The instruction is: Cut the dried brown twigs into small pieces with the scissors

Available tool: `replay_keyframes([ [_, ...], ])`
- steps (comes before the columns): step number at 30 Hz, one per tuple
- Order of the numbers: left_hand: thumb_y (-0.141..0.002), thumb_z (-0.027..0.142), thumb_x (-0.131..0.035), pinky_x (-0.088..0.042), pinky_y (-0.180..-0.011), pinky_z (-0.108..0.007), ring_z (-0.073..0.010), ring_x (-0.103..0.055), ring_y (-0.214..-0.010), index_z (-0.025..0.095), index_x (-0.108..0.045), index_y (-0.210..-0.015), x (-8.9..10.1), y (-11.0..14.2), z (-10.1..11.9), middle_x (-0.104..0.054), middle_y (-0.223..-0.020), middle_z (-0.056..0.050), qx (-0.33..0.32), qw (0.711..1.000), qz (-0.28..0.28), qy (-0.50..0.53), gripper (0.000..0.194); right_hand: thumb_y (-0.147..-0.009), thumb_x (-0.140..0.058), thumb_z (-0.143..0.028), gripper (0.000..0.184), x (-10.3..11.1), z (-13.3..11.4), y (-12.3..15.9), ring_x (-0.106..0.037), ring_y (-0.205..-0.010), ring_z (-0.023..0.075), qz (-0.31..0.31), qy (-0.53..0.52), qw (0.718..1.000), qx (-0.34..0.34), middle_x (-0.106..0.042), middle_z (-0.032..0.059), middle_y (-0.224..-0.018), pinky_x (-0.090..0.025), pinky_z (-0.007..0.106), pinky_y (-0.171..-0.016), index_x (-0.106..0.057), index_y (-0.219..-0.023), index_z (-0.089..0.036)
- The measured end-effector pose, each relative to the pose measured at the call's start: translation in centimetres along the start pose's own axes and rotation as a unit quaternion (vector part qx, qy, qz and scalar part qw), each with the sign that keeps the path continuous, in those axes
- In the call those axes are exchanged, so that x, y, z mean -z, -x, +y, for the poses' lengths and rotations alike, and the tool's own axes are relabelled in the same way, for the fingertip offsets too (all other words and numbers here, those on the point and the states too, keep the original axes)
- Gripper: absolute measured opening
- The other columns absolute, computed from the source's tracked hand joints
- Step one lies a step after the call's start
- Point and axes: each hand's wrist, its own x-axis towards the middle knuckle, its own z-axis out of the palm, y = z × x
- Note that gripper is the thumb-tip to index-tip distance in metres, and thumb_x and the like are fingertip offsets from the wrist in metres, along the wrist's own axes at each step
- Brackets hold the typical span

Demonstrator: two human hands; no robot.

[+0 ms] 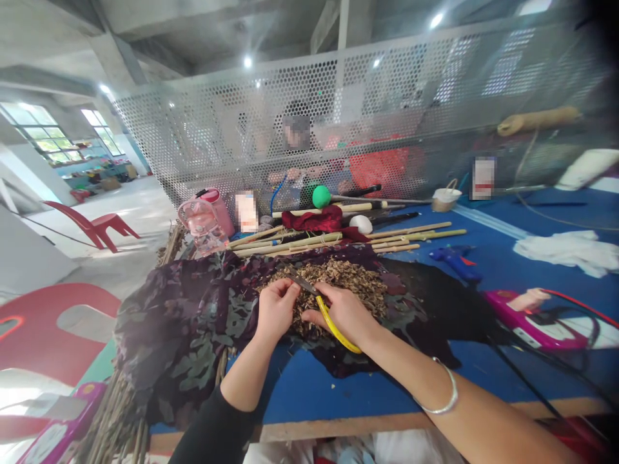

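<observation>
Head view: over the dried plant bits (360, 283), the right hand (349, 312) wraps the yellow-handled cutters (327, 316), probably light, stiff, best held by the handles; the left hand (277, 309) pinches its fingertips together, contents unclear.

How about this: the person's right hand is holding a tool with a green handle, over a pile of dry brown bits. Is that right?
Not quite: the handle isn't green. The head view shows that the tool has a yellow handle. The rest is right: the right hand is holding it over a pile of dry brown bits.
</observation>
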Motion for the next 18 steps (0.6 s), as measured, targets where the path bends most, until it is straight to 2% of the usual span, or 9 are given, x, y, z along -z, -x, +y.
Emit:
replay_keyframes([
  [11,-0.077,0.042,-0.053,-0.031,-0.05,-0.02,-0.0074,-0.037,-0.051,0.015,-0.058,-0.07,-0.1,-0.4,-0.7,-0.048,-0.058,0.004,0.0,1.0,-0.012,0.002,0.029,-0.079,-0.053,-0.052,0.039,0.0,0.2,-0.1,-0.062,-0.06,0.0189,-0.002,0.027,1.0,-0.015,-0.067,0.0043,-0.068,-0.038,0.024,-0.053,-0.06,-0.101,-0.022],
  [15,-0.079,0.04,-0.051,-0.031,-0.05,-0.02,-0.0076,-0.036,-0.05,0.016,-0.056,-0.067,-0.1,-0.4,-1.0,-0.047,-0.055,0.004,-0.013,1.0,0.001,-0.019,0.028,-0.073,-0.059,-0.054,0.047,0.1,0.0,0.0,-0.065,-0.074,0.022,0.003,0.037,0.999,-0.005,-0.068,0.0066,-0.082,-0.042,0.026,-0.06,-0.056,-0.106,-0.021],
  [18,-0.079,0.038,-0.05,-0.035,-0.053,-0.021,-0.0097,-0.043,-0.054,0.016,-0.058,-0.068,-0.1,-0.4,-1.0,-0.053,-0.058,0.002,-0.019,0.998,0.01,-0.051,0.026,-0.068,-0.064,-0.055,0.057,0.3,-0.2,0.0,-0.064,-0.088,0.0248,0.009,0.065,0.998,-0.008,-0.066,0.0094,-0.097,-0.044,0.03,-0.07,-0.052,-0.111,-0.02],
])
